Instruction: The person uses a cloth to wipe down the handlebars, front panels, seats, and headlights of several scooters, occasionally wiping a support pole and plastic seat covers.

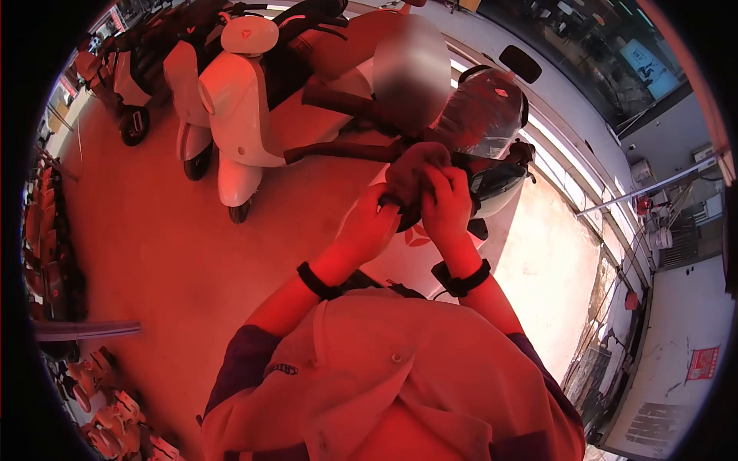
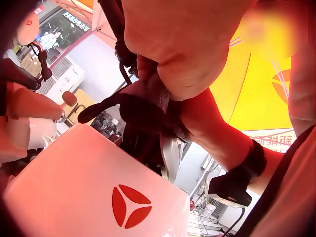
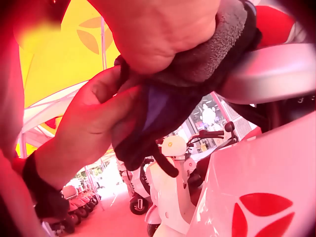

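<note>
A dark cloth (image 1: 411,177) with a fuzzy grey side is bunched between both hands, above the white scooter front (image 2: 89,170) with a red three-part emblem. My left hand (image 1: 370,223) pinches its near left edge between thumb and fingers; the right wrist view shows this left hand (image 3: 96,113) at the cloth's (image 3: 217,49) dark blue fold. On the other side my right hand (image 1: 448,203) grips the cloth with curled fingers. A thin dark end of the cloth (image 2: 101,109) hangs out to the side in the left wrist view. Both wrists wear black bands.
Close behind the hands are handlebars (image 1: 338,151) and a plastic-wrapped part (image 1: 480,111). Another white scooter (image 1: 238,115) stands to the left, with more parked beyond it. Glass shopfront (image 1: 584,61) and a white panel (image 1: 676,338) lie to the right.
</note>
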Demonstrator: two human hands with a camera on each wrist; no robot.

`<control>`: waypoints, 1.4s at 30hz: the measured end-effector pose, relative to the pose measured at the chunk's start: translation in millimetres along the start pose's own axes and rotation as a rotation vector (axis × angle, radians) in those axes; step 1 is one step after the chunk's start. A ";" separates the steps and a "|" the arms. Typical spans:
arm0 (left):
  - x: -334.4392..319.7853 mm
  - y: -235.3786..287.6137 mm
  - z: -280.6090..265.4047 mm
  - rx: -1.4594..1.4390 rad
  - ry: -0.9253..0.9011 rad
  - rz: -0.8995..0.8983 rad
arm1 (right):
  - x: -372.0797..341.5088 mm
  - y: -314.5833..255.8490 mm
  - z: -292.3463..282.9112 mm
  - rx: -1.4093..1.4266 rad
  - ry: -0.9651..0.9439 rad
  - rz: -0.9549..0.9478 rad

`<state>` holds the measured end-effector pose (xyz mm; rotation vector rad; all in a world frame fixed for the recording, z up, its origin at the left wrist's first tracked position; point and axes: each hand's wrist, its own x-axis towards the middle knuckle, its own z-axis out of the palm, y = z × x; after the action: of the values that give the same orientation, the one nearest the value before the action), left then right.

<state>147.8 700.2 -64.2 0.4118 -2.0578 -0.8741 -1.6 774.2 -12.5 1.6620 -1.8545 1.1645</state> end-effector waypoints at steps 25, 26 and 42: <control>25.1 2.7 -3.2 0.113 0.124 0.134 | 27.5 -33.8 -0.8 -0.139 -0.223 0.108; 26.9 -8.1 1.4 0.106 0.148 0.169 | 24.2 -28.3 4.1 -0.166 -0.231 0.111; 24.3 -22.3 -17.9 0.160 -0.241 0.116 | -17.1 -9.7 6.4 -0.011 -0.178 0.202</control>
<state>147.2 663.1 -58.8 0.2803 -2.3584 -0.7201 12.9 780.3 -26.0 1.6499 -2.1776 1.1108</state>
